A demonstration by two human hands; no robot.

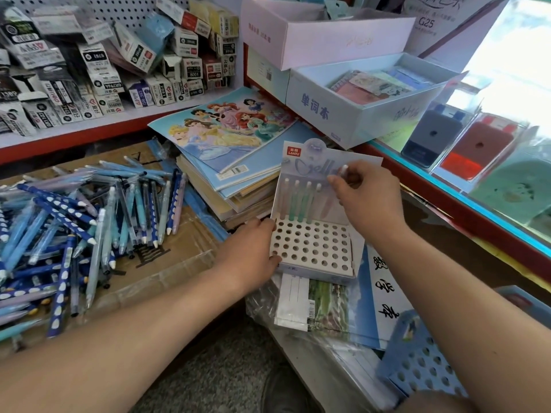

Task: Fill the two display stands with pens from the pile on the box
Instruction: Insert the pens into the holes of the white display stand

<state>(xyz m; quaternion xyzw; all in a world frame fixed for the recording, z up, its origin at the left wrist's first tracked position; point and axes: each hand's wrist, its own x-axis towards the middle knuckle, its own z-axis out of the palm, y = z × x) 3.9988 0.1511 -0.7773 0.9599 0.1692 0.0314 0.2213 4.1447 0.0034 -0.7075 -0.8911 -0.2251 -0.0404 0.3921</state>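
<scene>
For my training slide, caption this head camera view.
Right hand holds a pen over the white display stand while left hand steadies it.

Pen pile (59, 228) partly beyond left edge.

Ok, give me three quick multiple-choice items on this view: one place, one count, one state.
1. Where is the pen pile? A) on the box, left of the white stand B) right of it C) inside it
2. How many pens stand unheld in the white stand? A) one B) four C) nine
3. What is the right hand doing? A) pinching a pen B) lying flat C) holding a book
Answers: 1 A, it lies on the box at the stand's left; 2 B, four show in the back row; 3 A, its fingers pinch a pen.
</scene>
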